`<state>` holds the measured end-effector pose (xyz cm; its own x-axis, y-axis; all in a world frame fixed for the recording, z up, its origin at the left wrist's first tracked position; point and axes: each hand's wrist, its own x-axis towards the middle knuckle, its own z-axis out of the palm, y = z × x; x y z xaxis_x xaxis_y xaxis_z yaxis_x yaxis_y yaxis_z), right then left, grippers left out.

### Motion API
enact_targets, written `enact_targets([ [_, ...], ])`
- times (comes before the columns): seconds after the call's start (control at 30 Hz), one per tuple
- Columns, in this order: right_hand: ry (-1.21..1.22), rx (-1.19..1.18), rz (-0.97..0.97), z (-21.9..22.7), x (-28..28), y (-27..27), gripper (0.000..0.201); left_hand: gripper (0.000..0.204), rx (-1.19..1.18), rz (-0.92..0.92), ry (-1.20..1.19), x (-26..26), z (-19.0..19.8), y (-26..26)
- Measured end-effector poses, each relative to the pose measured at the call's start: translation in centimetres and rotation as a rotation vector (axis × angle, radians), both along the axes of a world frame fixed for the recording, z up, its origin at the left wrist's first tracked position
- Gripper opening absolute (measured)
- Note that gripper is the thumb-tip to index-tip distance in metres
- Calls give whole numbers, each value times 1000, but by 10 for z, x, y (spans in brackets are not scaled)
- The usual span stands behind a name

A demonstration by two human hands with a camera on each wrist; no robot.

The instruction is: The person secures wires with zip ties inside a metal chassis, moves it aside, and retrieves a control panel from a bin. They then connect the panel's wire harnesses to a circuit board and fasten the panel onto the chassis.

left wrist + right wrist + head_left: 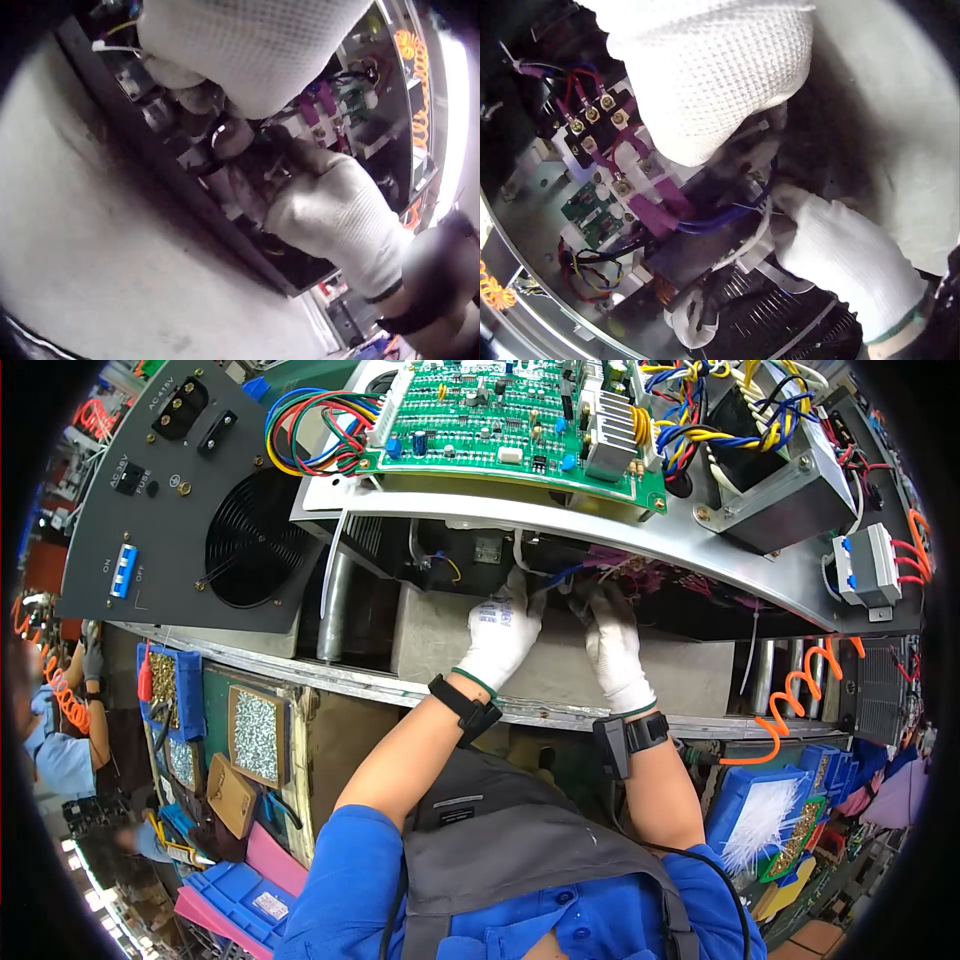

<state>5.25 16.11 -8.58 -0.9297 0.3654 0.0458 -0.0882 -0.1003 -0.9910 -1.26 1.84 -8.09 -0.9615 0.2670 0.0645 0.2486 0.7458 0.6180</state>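
Observation:
Both hands wear white knitted gloves with dark fingertips and reach into the open side of a black metal housing. My left hand (pixel 505 622) has its fingers curled at a bundle of blue cables (pixel 718 222), with a white sleeved cable beside it. A thin white cable tie (pixel 756 208) crosses the blue bundle close to the left fingertips. My right hand (pixel 612 638) is just to the right, its fingers bent inward near the same cables. Its fingertips are largely hidden, and I cannot tell what they hold. Purple-sleeved lugs (pixel 654 215) lie bolted beside it.
A green circuit board (pixel 500 430) tops the housing, with a transformer (pixel 750 460) and twisted wires at right. A fan panel (pixel 190 510) stands left. Metal rollers (pixel 338 605) run below. Screw trays (pixel 258 735) and a blue bin of white ties (pixel 765 810) flank the person.

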Motion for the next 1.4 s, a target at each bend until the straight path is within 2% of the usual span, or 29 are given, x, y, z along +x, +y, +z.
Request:
enact_targets([
  [0.03, 8, 265, -6, -1, 1, -1, 26, 33, -52, -17, 40, -1, -2, 1],
  [0.13, -55, 411, -1, 10, 3, 3, 25, 31, 5, -17, 20, -1, 3, 2],
  [0.17, -52, 405, -4, 15, 5, 1, 25, 31, -1, -20, 24, 0, 7, 2],
  [0.23, -83, -70, 18, 23, 9, -5, 25, 34, 2, -69, -65, 2, 16, 4],
  [0.27, -84, -69, 24, 25, 10, -3, 25, 34, 2, -63, -65, 3, 14, 5],
  [0.33, 22, 452, 75, 29, 12, 7, 16, 28, 116, -6, -117, 5, 14, 9],
  [0.37, 24, 455, 82, 27, 14, 5, 16, 28, 120, 1, -116, 6, 13, 8],
  [0.43, -49, -5, -81, 17, 29, 3, 23, 25, 26, -16, -120, 11, 19, 2],
  [0.5, -408, 213, -50, 13, 62, 21, 22, 23, 249, -75, -174, 21, 5, -12],
  [0.53, -360, 211, -55, 25, 73, 18, 20, 22, 224, -126, 66, 25, 5, -16],
  [0.57, -521, 157, -57, 28, 82, 20, 19, 20, 245, -123, 88, 31, 16, -17],
  [0.63, -399, 307, -56, 22, 92, 22, 20, 27, 167, -179, 201, 34, 11, -18],
  [0.67, -406, 303, -74, 22, 93, 21, 20, 27, 169, -197, 196, 32, 8, -17],
  [0.73, -527, 323, -90, 32, 83, 20, 21, 29, -34, -262, 344, 22, 6, -12],
  [0.83, -526, 352, -50, 32, 68, 19, 18, 30, -163, -322, 322, 16, 13, -12],
  [0.87, -579, 263, -14, 35, 62, 18, 16, 30, -165, -335, 323, 14, 11, -17],
  [0.9, -580, 258, -24, 32, 55, 17, 16, 24, -27, -383, 414, 11, 10, -22],
  [0.93, -599, 422, -9, 26, 48, 16, 16, 19, 113, -427, 505, 8, 10, -25],
  [0.97, -613, 588, 7, 18, 40, 16, 15, 19, 113, -435, 510, 6, 9, -24],
  [1.0, -543, 467, -17, 3, 35, 14, 16, 15, 314, -208, -72, 8, 19, -21],
  [1.03, -546, 460, -20, 4, 33, 10, 16, 11, 490, 41, -657, 11, 28, -18],
  [1.07, -451, 434, -49, 6, 30, 6, 16, 12, 631, 121, -731, 9, 33, -11],
  [1.1, -356, 410, -76, 8, 27, 2, 16, 12, 631, 123, -735, 10, 30, -9],
  [1.13, -358, 413, -75, 9, 22, 0, 16, 13, 831, 154, -835, 10, 24, -6],
  [1.17, -402, 252, -92, 9, 18, -3, 16, 15, 1031, 184, -933, 9, 17, -5],
  [1.2, -446, 92, -108, 9, 16, -5, 17, 18, 1237, 116, -1054, 5, 17, -4],
  [1.3, -385, 251, -92, -2, 7, 2, 19, 7, 1354, 66, -1054, 8, 24, 7],
  [1.33, -391, 253, -95, -2, 6, 3, 19, 7, 1355, 65, -1061, 6, 20, 6],
  [1.4, -365, 187, -89, -1, 4, 4, 19, 6, 1245, -76, -999, -3, 10, -4],
])
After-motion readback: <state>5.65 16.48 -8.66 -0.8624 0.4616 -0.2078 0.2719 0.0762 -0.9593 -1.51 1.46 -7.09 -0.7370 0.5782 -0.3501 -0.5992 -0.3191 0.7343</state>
